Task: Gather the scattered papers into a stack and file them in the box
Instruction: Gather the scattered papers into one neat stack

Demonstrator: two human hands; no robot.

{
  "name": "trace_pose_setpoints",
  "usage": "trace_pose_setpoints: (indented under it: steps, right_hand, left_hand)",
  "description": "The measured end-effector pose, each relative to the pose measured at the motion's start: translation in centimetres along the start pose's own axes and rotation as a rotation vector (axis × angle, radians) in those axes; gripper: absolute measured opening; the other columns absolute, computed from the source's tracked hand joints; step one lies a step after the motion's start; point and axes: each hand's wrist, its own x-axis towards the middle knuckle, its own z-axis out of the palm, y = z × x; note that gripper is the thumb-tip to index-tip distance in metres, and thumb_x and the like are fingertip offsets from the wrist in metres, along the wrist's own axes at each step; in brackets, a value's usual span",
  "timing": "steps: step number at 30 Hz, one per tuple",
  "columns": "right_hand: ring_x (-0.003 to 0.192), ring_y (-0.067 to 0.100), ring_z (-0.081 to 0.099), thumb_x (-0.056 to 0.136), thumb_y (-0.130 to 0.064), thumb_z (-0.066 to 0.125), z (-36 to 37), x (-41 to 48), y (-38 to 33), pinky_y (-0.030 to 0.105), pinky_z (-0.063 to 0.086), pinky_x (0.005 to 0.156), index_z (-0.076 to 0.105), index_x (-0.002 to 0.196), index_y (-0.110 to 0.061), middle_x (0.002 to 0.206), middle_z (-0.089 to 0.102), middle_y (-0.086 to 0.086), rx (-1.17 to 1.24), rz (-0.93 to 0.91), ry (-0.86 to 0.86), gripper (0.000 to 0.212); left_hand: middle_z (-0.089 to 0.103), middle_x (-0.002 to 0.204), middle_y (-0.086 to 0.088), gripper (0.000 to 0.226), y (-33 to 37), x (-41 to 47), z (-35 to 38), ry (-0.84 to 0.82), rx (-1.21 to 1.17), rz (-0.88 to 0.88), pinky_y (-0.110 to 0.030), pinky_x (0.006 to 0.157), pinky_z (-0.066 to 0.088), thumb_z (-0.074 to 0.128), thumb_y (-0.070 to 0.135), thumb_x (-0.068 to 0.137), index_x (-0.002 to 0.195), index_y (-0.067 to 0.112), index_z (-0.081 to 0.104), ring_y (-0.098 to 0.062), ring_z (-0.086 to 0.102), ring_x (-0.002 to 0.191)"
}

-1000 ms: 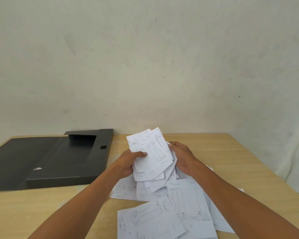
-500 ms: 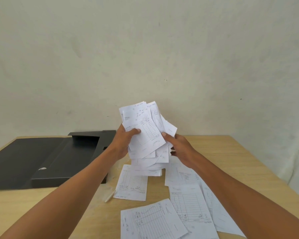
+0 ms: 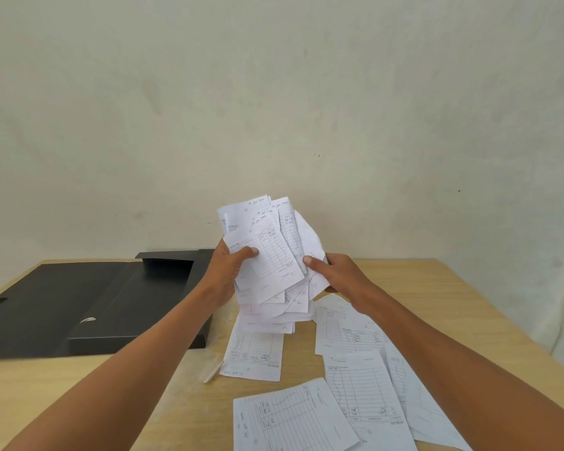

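A loose, uneven bundle of white printed papers (image 3: 267,255) is held upright above the table. My left hand (image 3: 230,266) grips its left edge with the thumb across the front sheet. My right hand (image 3: 334,275) holds the right edge. Several more sheets lie flat on the wooden table: one under the bundle (image 3: 253,354), others at the right (image 3: 360,388) and near the front edge (image 3: 293,421). The black file box (image 3: 127,307) lies open at the left, its lid (image 3: 23,294) folded out flat.
The wooden table (image 3: 437,307) ends at a plain pale wall behind. A small pale stick-like item (image 3: 213,372) lies beside the lone sheet. The table's right edge drops off near a light curtain.
Both hands have lifted the bundle of papers up off the table and a little toward the wall. One sheet that lay under it is now uncovered.
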Motion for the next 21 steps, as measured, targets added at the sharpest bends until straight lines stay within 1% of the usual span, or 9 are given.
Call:
trace_pose_setpoints:
  steps: [1,3,5,8,10,12,14,17,21]
  right_hand:
    - [0.102,0.036,0.07,0.088,-0.04,0.071,0.1,-0.1,0.2,0.056,0.055,0.093,0.071,0.11,-0.013,0.108,0.075,0.014,0.014,-0.002,0.014,0.035]
    - [0.098,0.025,0.072,0.089,-0.035,0.071,0.1,-0.3,0.4,0.041,0.06,0.084,0.064,0.121,-0.018,0.11,0.073,0.006,0.102,-0.065,0.106,0.037]
    - [0.093,0.022,0.071,0.091,-0.031,0.07,-0.1,-0.3,0.6,0.032,0.056,0.075,0.065,0.118,-0.019,0.107,0.072,0.008,0.124,-0.097,0.179,0.03]
    - [0.079,0.023,0.066,0.092,-0.028,0.067,-0.1,-0.1,1.3,0.035,0.049,0.07,0.07,0.102,-0.013,0.102,0.073,0.018,-0.028,-0.108,0.161,0.019]
    - [0.078,0.021,0.064,0.094,-0.029,0.062,-0.1,-0.2,1.2,0.035,0.049,0.07,0.07,0.1,-0.014,0.1,0.072,0.017,-0.043,-0.125,0.177,0.018]
    - [0.081,0.015,0.06,0.099,-0.027,0.054,-0.1,-0.5,0.6,0.03,0.046,0.071,0.067,0.107,-0.015,0.102,0.07,0.01,-0.081,-0.155,0.169,0.019]
    - [0.084,0.012,0.059,0.102,-0.025,0.046,0.3,-0.7,0.7,0.026,0.044,0.071,0.063,0.118,-0.016,0.104,0.068,0.002,-0.179,-0.11,0.06,0.025]
    - [0.092,0.029,0.065,0.102,-0.025,0.043,1.3,-1.1,2.1,0.037,0.05,0.085,0.065,0.119,-0.012,0.109,0.07,0.014,-0.235,-0.034,-0.037,0.03]
    - [0.114,0.015,0.058,0.105,-0.029,0.04,2.2,-1.6,3.3,0.031,0.042,0.087,0.058,0.13,-0.021,0.128,0.063,-0.003,-0.135,0.038,-0.085,0.032]
  left_hand:
    - [0.076,0.12,-0.003,0.047,-0.3,-0.1,0.0,0.001,0.006,-0.001,-0.04,0.083,0.062,0.068,-0.003,0.091,0.135,0.012,0.06,-0.028,0.073,0.11]
    - [0.077,0.119,-0.002,0.046,-0.6,-0.2,0.0,-0.004,0.011,-0.001,-0.037,0.079,0.062,0.068,-0.002,0.091,0.134,0.013,0.06,-0.025,0.074,0.107]
    - [0.076,0.12,-0.003,0.046,-0.8,-0.2,0.0,-0.002,0.008,0.006,-0.038,0.081,0.062,0.068,-0.002,0.091,0.134,0.012,0.06,-0.026,0.073,0.109]
    - [0.076,0.12,-0.002,0.047,-0.7,-0.3,0.0,0.006,0.015,0.031,-0.037,0.081,0.061,0.069,-0.002,0.09,0.134,0.013,0.059,-0.025,0.074,0.108]
    - [0.076,0.121,-0.002,0.048,-0.7,-0.4,0.1,0.006,0.024,0.065,-0.04,0.085,0.061,0.07,-0.001,0.09,0.134,0.012,0.058,-0.025,0.073,0.109]
    - [0.075,0.123,-0.002,0.047,-0.7,-0.5,0.1,0.018,0.025,0.089,-0.044,0.091,0.06,0.071,0.001,0.09,0.134,0.013,0.058,-0.025,0.072,0.112]
    - [0.075,0.124,-0.001,0.046,-1.2,-0.9,0.0,0.038,0.023,0.086,-0.045,0.092,0.059,0.073,0.003,0.09,0.132,0.015,0.06,-0.025,0.071,0.113]
    - [0.074,0.123,-0.001,0.043,-2.9,-2.0,-0.5,0.068,0.045,0.054,-0.043,0.089,0.059,0.074,0.008,0.089,0.129,0.02,0.062,-0.026,0.07,0.113]
    - [0.074,0.124,0.001,0.044,-4.8,-3.0,-1.4,0.041,0.093,0.007,-0.045,0.09,0.059,0.073,0.01,0.091,0.131,0.024,0.06,-0.027,0.07,0.114]
